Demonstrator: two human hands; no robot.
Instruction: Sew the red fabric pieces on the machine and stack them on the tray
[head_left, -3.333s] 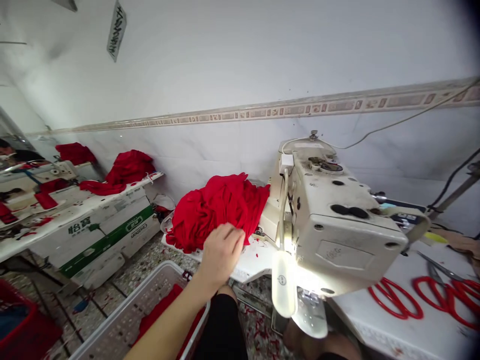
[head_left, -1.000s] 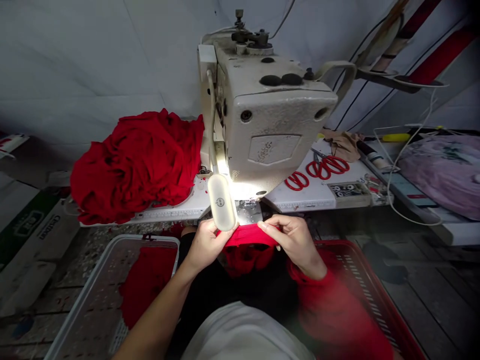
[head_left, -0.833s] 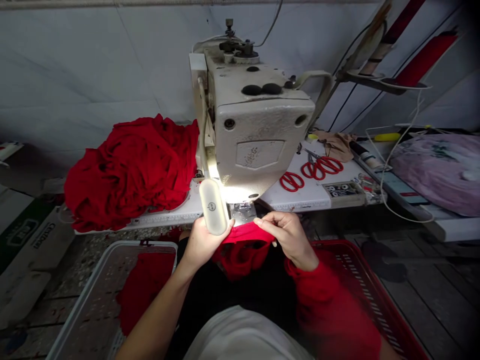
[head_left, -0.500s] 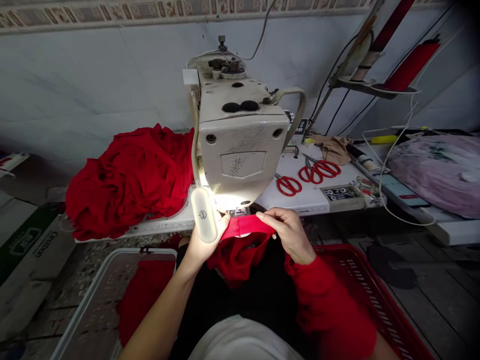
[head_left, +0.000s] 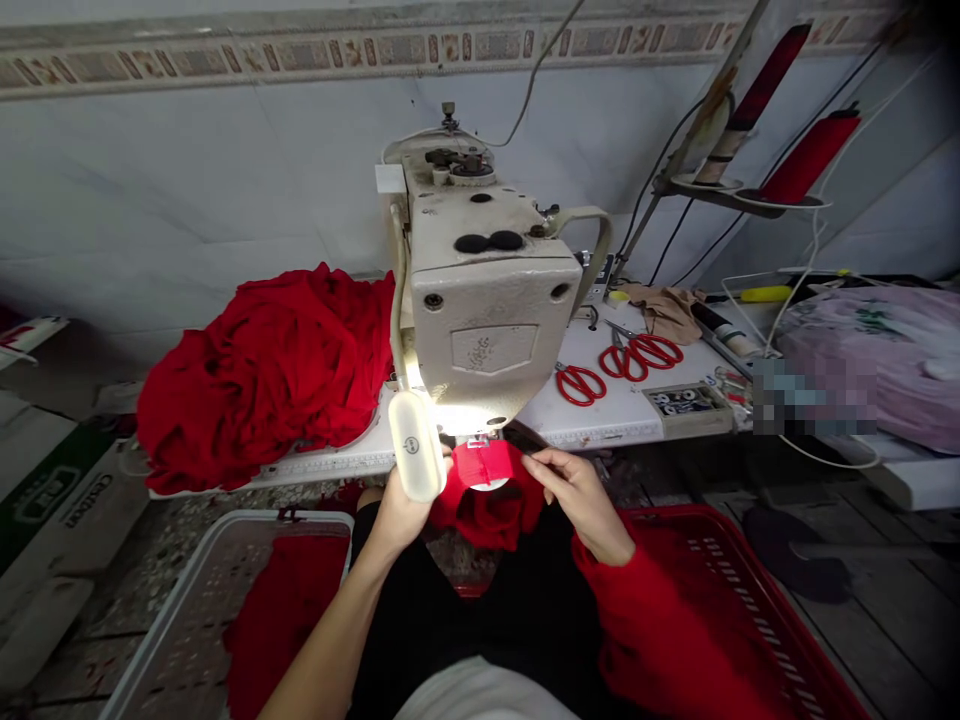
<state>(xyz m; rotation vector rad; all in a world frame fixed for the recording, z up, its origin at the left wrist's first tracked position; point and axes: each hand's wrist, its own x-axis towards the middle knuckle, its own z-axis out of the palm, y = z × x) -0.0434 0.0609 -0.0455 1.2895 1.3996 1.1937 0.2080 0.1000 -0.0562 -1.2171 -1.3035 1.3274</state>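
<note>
A red fabric piece point(head_left: 491, 515) loops around the narrow free arm of a sewing machine point(head_left: 495, 310), with its band under the presser foot. A seam line crosses the lit part of the band, and the rest hangs below in folds. My right hand point(head_left: 581, 500) pinches the fabric's right edge between thumb and fingers. On the left side, my left hand point(head_left: 401, 515) grips the cloth; a pale lamp point(head_left: 417, 445) partly hides its fingers. Red cloth point(head_left: 660, 610) covers my right forearm.
A red fabric heap point(head_left: 270, 370) lies left of the machine. Red-handled scissors point(head_left: 581, 384) and a parts tray point(head_left: 688, 400) lie to the right. A white basket point(head_left: 169, 600) and a red basket point(head_left: 757, 610) flank my legs. Thread cones point(head_left: 810, 160) stand at upper right.
The view has tilted up slightly. The red band, earlier stretched between my hands just before the machine, now sits under the presser foot. My hands are slightly wider apart.
</note>
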